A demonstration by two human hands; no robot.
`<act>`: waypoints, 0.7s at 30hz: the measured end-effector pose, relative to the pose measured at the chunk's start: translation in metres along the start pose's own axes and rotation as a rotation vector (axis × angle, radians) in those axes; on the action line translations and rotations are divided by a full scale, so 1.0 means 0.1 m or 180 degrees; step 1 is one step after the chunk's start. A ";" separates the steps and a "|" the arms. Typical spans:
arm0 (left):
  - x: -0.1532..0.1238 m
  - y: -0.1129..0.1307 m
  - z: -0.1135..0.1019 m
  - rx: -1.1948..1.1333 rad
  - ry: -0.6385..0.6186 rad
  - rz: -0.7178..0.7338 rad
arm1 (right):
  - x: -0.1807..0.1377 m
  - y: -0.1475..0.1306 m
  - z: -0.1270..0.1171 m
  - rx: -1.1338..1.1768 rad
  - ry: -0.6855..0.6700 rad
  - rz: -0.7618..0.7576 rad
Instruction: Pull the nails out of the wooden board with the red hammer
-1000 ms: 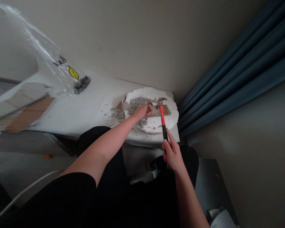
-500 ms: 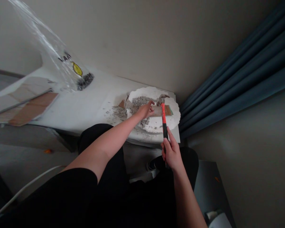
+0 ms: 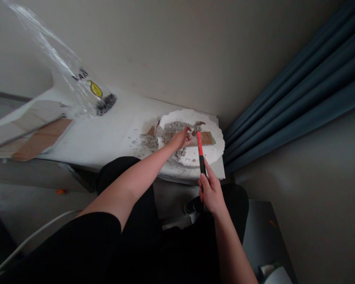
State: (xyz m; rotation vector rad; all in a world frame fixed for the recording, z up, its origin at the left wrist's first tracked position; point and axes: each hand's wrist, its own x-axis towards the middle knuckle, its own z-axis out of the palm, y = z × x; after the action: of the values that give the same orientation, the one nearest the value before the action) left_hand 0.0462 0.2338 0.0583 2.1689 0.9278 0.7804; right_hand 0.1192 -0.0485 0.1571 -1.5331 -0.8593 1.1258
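Note:
A claw hammer (image 3: 200, 144) with a red and black handle is gripped low on the handle by my right hand (image 3: 212, 193). Its metal head hovers over or rests on a flat brown strip (image 3: 207, 138) with a greenish right end; I cannot tell which. At the strip's left end, my left hand (image 3: 181, 139) has its fingers curled close to the hammer head; what they hold, if anything, is too small to make out. Under both lies a white round sheet with a scalloped edge (image 3: 214, 154). Grey crumbled rubble (image 3: 174, 127) covers its left part.
The white-covered bench (image 3: 118, 126) runs along the wall, with loose debris left of the round sheet. A clear plastic bag (image 3: 91, 88) and brown boards (image 3: 44, 138) lie further left. Blue-grey curtains (image 3: 301, 86) hang at right. A white cable (image 3: 38, 230) crosses the lower left.
The hammer has shifted slightly left, its head now closer to my left fingers. My right hand moved with it; my left hand has stayed nearly in place.

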 end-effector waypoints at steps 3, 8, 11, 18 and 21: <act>0.00 0.00 0.00 0.0038 0.0010 -0.0022 | 0.00 -0.02 0.01 -0.0011 0.0031 -0.0120; 0.01 -0.05 0.05 -0.0078 0.0031 0.0056 | 0.02 0.01 0.03 0.0054 0.0035 0.0065; 0.04 -0.10 0.11 -0.0163 0.0000 -0.0027 | 0.01 0.03 0.04 0.0123 0.0069 -0.0089; -0.02 0.00 0.03 -0.0033 0.0026 0.0009 | 0.01 0.06 0.07 0.0110 0.0019 0.0038; -0.03 0.05 0.00 -0.0036 -0.0008 -0.0124 | 0.00 0.07 0.08 0.0176 0.0076 -0.0096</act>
State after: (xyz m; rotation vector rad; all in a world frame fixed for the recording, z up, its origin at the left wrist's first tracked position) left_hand 0.0467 0.2287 0.0610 2.1352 0.9594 0.7620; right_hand 0.1119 -0.0478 0.1496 -1.4808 -0.8260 1.0986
